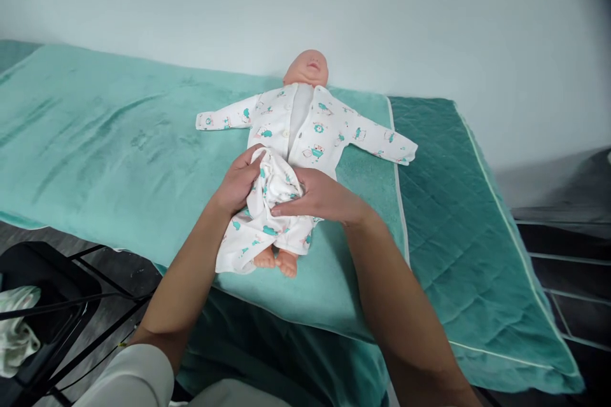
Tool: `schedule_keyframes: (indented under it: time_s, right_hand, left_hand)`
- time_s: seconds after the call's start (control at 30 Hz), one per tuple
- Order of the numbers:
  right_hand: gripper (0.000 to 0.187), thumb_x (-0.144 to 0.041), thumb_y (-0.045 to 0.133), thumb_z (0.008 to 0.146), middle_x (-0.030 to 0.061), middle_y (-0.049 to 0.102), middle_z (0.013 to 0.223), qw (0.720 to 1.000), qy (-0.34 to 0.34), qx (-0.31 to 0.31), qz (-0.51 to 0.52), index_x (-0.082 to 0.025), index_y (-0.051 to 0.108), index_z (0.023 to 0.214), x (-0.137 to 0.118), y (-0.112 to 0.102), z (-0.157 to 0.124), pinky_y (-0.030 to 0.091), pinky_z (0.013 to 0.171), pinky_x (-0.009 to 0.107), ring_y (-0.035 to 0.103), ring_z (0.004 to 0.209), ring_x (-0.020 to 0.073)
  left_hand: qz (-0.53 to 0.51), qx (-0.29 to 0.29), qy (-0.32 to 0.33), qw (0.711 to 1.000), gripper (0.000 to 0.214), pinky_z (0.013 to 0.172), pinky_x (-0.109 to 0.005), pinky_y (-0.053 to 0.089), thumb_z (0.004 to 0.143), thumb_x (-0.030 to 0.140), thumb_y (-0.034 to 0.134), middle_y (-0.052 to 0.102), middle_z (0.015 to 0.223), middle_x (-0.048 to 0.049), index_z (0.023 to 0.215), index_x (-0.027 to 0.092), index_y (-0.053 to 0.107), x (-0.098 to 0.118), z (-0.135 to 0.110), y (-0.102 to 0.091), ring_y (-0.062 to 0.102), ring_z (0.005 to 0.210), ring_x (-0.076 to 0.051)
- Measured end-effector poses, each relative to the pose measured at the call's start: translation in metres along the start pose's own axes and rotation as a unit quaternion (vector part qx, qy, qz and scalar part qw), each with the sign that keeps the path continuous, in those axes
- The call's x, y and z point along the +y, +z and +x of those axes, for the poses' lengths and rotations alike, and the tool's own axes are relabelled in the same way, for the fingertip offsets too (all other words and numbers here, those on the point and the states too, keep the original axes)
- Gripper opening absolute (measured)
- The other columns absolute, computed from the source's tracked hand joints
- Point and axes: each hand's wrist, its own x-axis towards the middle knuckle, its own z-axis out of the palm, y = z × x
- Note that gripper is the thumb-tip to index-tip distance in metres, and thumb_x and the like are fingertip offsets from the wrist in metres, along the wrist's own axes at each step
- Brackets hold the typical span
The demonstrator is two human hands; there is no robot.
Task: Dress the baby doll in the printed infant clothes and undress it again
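A baby doll (308,67) lies on its back, head toward the wall, in a white printed top (317,130) that parts at the front over a pale chest. Its sleeves stretch out to both sides. Over its lower body is bunched white cloth in the same print, apparently baby pants (272,229). My left hand (237,179) grips the bunched upper edge on one side; my right hand (315,196) grips the other, thumb and fingers around the folds. Bare doll feet (286,262) stick out below the cloth. Whether the legs are inside the pants I cannot tell.
The bed has a light green plush cover (119,140) and a darker quilted cover (439,216) at right. A pale wall (191,6) stands behind. At lower left is a black folding chair (48,292) with crumpled cloth (16,331); at right, a metal rack (568,261).
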Motion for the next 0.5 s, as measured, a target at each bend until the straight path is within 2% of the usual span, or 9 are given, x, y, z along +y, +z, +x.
schedule_keyframes:
  time_s: [0.03, 0.1, 0.23, 0.3, 0.37, 0.43, 0.5]
  right_hand:
    - [0.04, -0.041, 0.084, 0.076, 0.0027, 0.075, 0.104, 1.0, 0.008, 0.001, 0.011, -0.02, 0.072, 0.107, 0.001, 0.001, 0.0, 0.053, 0.088, 0.038, 0.068, 0.099, 0.0256]
    - [0.038, -0.038, 0.083, 0.077, 0.0029, 0.075, 0.105, 0.996, 0.005, 0.043, 0.078, -0.02, 0.072, 0.108, 0.007, 0.003, 0.0, 0.053, 0.089, 0.038, 0.069, 0.099, 0.0252]
    - [0.04, -0.036, 0.081, 0.075, 0.0025, 0.075, 0.105, 0.951, -0.017, 0.168, 0.259, -0.023, 0.069, 0.111, 0.021, 0.009, 0.004, 0.056, 0.086, 0.037, 0.07, 0.098, 0.024]
    - [0.038, -0.038, 0.081, 0.075, 0.0018, 0.075, 0.099, 0.929, -0.01, 0.213, 0.302, -0.024, 0.067, 0.108, 0.024, 0.011, 0.008, 0.057, 0.083, 0.037, 0.071, 0.093, 0.0236]
    - [0.039, -0.039, 0.081, 0.073, 0.0011, 0.073, 0.094, 0.917, -0.006, 0.241, 0.318, -0.024, 0.066, 0.105, 0.025, 0.014, 0.01, 0.058, 0.082, 0.037, 0.07, 0.09, 0.0234]
    - [0.037, -0.041, 0.081, 0.073, 0.0004, 0.072, 0.092, 0.916, -0.01, 0.253, 0.311, -0.024, 0.065, 0.102, 0.025, 0.015, 0.011, 0.057, 0.082, 0.037, 0.07, 0.09, 0.0228]
    - [0.035, -0.043, 0.081, 0.076, 0.0, 0.072, 0.094, 0.928, -0.021, 0.244, 0.282, -0.024, 0.066, 0.101, 0.022, 0.013, 0.01, 0.056, 0.083, 0.035, 0.069, 0.092, 0.0219]
  left_hand:
    - [0.011, -0.014, 0.004, 1.0, 0.038, 0.055, -0.021, 0.037, 0.078, 0.049, 0.083, 0.047, 0.064, 0.0042, 0.073, 0.018, 0.062, 0.0, 0.0, 0.0, 0.039, 0.056, -0.008]
    - [0.035, -0.041, 0.017, 0.998, 0.04, 0.057, -0.022, 0.038, 0.078, 0.053, 0.082, 0.051, 0.067, 0.003, 0.075, 0.017, 0.064, 0.001, -0.001, -0.002, 0.043, 0.06, -0.01]
    - [0.081, -0.102, 0.019, 0.991, 0.052, 0.063, -0.023, 0.041, 0.067, 0.061, 0.087, 0.06, 0.079, -0.0001, 0.088, 0.017, 0.071, 0.005, -0.002, -0.005, 0.053, 0.071, -0.014]
    - [0.097, -0.149, -0.007, 0.984, 0.06, 0.066, -0.023, 0.043, 0.058, 0.055, 0.094, 0.064, 0.086, -0.001, 0.099, 0.017, 0.073, 0.009, -0.004, -0.005, 0.057, 0.077, -0.016]
    - [0.121, -0.175, -0.037, 0.976, 0.059, 0.067, -0.023, 0.044, 0.054, 0.045, 0.097, 0.066, 0.088, -0.001, 0.1, 0.017, 0.073, 0.011, -0.006, -0.004, 0.058, 0.078, -0.016]
    - [0.13, -0.166, -0.061, 0.976, 0.048, 0.064, -0.023, 0.043, 0.057, 0.039, 0.096, 0.064, 0.082, 0.0, 0.091, 0.015, 0.073, 0.01, -0.008, -0.002, 0.056, 0.072, -0.014]
    - [0.099, -0.129, -0.066, 0.984, 0.04, 0.061, -0.023, 0.042, 0.064, 0.042, 0.092, 0.063, 0.076, 0.0007, 0.087, 0.015, 0.072, 0.007, -0.009, -0.002, 0.054, 0.066, -0.012]
